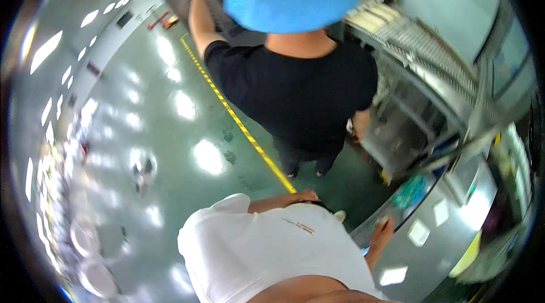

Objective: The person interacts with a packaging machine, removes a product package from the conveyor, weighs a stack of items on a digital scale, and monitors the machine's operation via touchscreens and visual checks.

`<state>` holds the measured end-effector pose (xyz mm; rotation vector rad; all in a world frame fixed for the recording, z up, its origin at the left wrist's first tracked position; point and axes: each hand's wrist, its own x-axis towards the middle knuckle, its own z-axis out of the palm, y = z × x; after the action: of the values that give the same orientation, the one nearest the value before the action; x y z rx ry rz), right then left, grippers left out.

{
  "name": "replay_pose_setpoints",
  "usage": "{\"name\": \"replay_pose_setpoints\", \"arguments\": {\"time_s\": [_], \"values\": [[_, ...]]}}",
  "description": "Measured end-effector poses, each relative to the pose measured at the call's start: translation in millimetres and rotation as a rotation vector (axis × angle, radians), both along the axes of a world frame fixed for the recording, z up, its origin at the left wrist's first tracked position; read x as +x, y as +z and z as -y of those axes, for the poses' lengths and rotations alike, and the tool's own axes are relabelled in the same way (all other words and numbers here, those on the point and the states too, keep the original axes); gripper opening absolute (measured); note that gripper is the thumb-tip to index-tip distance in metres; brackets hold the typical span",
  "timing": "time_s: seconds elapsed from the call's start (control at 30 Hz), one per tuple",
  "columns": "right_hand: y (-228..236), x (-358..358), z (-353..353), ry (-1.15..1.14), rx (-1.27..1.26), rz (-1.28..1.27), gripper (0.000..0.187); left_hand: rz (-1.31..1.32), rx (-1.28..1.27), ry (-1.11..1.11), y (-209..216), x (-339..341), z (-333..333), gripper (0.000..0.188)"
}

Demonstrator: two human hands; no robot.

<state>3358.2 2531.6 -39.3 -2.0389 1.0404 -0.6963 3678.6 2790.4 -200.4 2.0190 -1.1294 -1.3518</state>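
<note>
Head view gives me the right hand (381,236) at the left edge of the metal surface (426,260), fingers curled; whether they pinch anything, I cannot tell. A white card (418,233) lies on that surface, and a crumpled green bundle (411,191) sits near its far-left edge. Left of the surface is the left hand (306,196), its finger state unclear. I'd keep the right wrist clear of the surface's edge.
</note>
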Motion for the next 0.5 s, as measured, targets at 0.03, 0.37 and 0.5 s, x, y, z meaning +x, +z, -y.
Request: {"name": "replay_pose_setpoints", "arguments": {"time_s": [0.03, 0.37, 0.5], "values": [[-8.6, -1.1, -0.9, 0.144, -0.049, -0.095, 0.018, 0.007, -0.195, 0.057, -30.5, -5.0, -12.7, 0.05], [7.5, -24.4, -17.5, 0.251, -0.186, -0.322, 0.018, -0.202, -0.092, 0.22, 28.1, 1.0, 2.1, 0.05], [-12.2, -31.3, -13.1, 0.249, -0.262, -0.255, 0.019, -0.167, 0.033, -0.036, 36.2, -8.2, -10.6, 0.045]]}}
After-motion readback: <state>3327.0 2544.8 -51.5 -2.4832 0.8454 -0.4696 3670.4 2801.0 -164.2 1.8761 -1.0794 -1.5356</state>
